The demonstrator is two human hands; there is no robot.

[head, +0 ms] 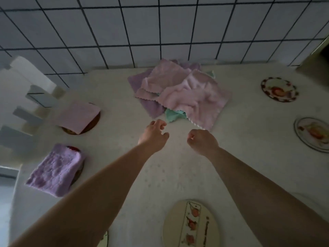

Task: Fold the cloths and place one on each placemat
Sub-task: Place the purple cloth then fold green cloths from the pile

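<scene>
Dimly, a pale dotted surface (115,90) meets a square-tiled wall (142,27) at twelve o'clock, where fluffy scallop-edged cloths (187,91) lie heaped. Two folded cloths (78,115) cover round placemats (95,121) at nine. Both empty: left hand (154,135) loosely curled, right hand (202,141) fisted.

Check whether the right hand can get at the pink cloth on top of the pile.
Probably yes. The right hand is just short of the pink cloth's near corner and holds nothing, and only bare table lies between them.
</scene>
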